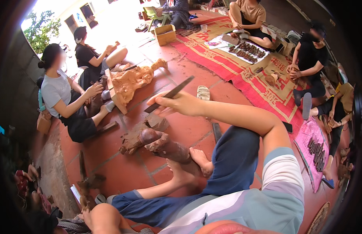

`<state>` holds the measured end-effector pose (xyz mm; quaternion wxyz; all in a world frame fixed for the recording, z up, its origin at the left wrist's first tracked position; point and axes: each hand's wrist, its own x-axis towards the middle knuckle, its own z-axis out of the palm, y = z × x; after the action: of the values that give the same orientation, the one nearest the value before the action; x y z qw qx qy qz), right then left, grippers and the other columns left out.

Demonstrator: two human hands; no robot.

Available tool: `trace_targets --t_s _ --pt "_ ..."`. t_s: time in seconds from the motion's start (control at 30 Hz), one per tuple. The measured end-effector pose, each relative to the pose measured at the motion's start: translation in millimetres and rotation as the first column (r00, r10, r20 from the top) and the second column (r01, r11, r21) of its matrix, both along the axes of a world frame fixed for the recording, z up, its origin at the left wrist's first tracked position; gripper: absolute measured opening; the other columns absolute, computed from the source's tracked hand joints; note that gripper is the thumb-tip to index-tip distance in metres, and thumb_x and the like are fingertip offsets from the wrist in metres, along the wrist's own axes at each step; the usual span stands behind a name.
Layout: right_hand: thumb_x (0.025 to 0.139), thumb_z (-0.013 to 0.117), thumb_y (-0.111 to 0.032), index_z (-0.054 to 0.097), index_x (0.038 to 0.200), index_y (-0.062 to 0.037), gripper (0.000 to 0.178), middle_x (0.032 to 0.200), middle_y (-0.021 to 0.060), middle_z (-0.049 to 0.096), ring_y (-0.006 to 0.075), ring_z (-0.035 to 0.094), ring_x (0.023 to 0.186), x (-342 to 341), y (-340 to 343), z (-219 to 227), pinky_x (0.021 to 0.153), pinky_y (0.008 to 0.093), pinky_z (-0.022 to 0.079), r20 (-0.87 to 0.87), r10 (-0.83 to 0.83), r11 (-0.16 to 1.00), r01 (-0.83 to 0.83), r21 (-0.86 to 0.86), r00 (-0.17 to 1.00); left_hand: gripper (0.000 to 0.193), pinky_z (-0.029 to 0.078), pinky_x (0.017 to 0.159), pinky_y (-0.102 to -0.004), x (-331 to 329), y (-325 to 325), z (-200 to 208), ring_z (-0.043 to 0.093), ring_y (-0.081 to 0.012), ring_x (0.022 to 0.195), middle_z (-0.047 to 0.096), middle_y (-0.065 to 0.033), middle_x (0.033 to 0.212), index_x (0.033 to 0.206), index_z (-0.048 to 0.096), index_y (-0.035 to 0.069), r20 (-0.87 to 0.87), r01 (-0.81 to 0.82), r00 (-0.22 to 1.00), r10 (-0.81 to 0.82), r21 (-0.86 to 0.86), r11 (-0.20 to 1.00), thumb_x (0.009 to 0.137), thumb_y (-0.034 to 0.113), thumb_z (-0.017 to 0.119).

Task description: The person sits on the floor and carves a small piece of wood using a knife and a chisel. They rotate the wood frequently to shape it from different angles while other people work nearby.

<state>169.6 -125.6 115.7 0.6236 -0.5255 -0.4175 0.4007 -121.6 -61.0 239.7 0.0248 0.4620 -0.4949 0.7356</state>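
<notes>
My right hand [181, 104] is raised in the middle, its thumb and fingers closed on a flat dark chisel [177, 92]. The chisel slants from lower left to upper right and touches nothing but the hand. Below it, a brown wood carving [171, 150] with a smooth rounded knob lies on the tiled floor by my bare feet [201, 160]. Rough wood blocks [133, 139] sit against its far end. My left hand does not show.
A large orange-brown wood carving [130, 84] lies farther left beside two seated people. Red patterned mats [243, 74] bear a tray of small dark pieces [247, 50]. At right, a pink cloth [310, 134] holds several dark tools [317, 154]. A sandal [203, 93] stands beyond my hand.
</notes>
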Motion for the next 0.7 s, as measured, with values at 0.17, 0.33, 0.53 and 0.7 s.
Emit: trace_targets --t_s 0.17,0.33,0.53,0.7 --pt "0.092 0.059 -0.018 0.062 0.104 -0.0029 0.019 0.101 0.0037 0.063 0.0104 0.06 0.09 22.9 -36.7 -20.5 0.082 0.0262 0.051 0.144 -0.026 0.998 0.033 -0.047 0.989 0.019 0.044 0.043 -0.0195 46.9 -13.3 -57.1 0.058 -0.0165 0.05 0.062 -0.0026 0.066 0.085 0.06 0.007 -0.32 0.463 0.856 -0.407 0.124 0.877 0.07 0.002 0.07" --pt "0.083 0.067 -0.002 0.063 0.093 -0.0034 0.011 0.087 0.001 0.064 0.0086 0.061 0.085 21.7 -64.2 -40.6 0.075 0.0244 0.051 0.128 -0.133 0.99 0.125 0.066 0.983 0.016 0.054 0.066 -0.0295 38.2 -9.9 -106.4 0.063 -0.0175 0.074 0.067 -0.0012 0.087 0.083 0.067 0.021 -0.861 -0.217 0.428 0.275 0.197 0.956 0.07 0.014 0.073" --pt "0.084 0.065 0.0 0.058 0.096 -0.0005 0.014 0.088 0.0072 0.063 0.0159 0.065 0.082 -30.5 -63.5 -71.7 0.075 0.0285 0.056 -0.273 -0.365 0.862 0.434 0.261 0.89 0.061 0.041 0.097 -0.0354 72.6 57.4 -190.9 0.047 -0.0238 0.12 0.044 -0.0147 0.135 0.136 0.037 0.002 -0.812 -0.633 0.475 -0.341 -0.584 0.509 0.079 -0.003 0.057" --pt "0.083 0.064 0.005 0.058 0.094 -0.0002 0.014 0.096 0.0132 0.065 0.0176 0.064 0.092 -69.8 -33.6 -84.3 0.08 0.0289 0.055 -0.261 -0.274 0.854 0.358 0.377 0.926 0.068 0.031 0.106 -0.0362 67.9 76.3 -219.4 0.035 -0.024 0.132 0.033 -0.0134 0.144 0.142 0.027 0.002 -0.706 -0.563 0.179 -0.686 -0.645 0.517 0.08 -0.005 0.053"
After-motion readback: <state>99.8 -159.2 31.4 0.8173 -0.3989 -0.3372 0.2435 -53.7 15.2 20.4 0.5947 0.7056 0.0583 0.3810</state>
